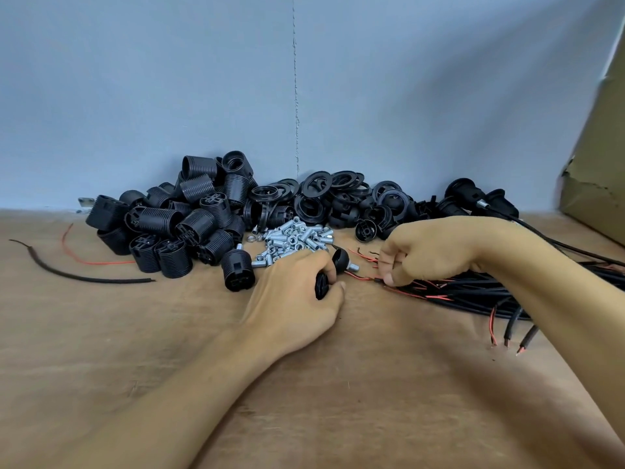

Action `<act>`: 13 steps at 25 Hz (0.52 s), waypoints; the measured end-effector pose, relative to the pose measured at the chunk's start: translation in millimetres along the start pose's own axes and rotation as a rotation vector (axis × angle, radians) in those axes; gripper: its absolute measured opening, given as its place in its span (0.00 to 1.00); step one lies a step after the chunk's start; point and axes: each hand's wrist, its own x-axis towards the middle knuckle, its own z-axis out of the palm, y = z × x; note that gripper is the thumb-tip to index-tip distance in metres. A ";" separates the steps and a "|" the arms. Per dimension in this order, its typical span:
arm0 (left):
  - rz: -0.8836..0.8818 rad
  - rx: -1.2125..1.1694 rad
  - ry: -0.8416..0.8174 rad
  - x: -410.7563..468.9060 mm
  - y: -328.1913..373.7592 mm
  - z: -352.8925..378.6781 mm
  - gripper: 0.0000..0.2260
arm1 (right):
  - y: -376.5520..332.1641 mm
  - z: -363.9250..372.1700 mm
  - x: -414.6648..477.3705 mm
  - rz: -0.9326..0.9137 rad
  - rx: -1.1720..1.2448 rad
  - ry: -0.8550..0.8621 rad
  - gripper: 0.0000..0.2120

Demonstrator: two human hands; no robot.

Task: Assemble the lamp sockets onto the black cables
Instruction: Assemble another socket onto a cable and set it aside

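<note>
Landmark: the heap of metal threaded tubes (294,236) in the middle of the surface (372,384).

- Left hand (297,289) is just in front of the heap, fingers curled round a small black cap (322,285).
- A second cap (341,259), with a threaded tube sticking out of it, lies at the heap's front right edge. I cannot tell whether it touches the left hand.
- Right hand (429,253) is to the right of the heap. Its fingers are clenched, pinching the red-wired end of one black cable from the cable bundle (473,292), which sprawls further right.

Done: behind the heap and far to its right, a couple of finished sockets (473,198) seem to sit on cables already. The exact count is unclear.

Left to do:
- A large pile of ribbed socket bodies (189,225) lies left of the heap.
- A pile of rings (338,198) lies behind it.
- Most cable ends in the bundle are bare.

I judge the job is at an early stage. The step in hand looks like feeding a cable end into the cap.

A stray cable scrap (84,275) lies far left of the heap.
</note>
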 end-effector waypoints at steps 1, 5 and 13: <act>0.004 -0.012 0.004 -0.3 2.0 -0.5 0.08 | 0.0 0.0 0.4 -0.026 0.062 0.027 0.08; -0.060 -0.251 0.015 -1.1 15.2 0.2 0.05 | -7.8 3.0 1.1 -0.178 0.406 0.127 0.07; -0.393 -0.856 -0.009 7.3 21.7 -8.4 0.12 | -37.8 22.1 13.7 -0.478 0.913 0.362 0.03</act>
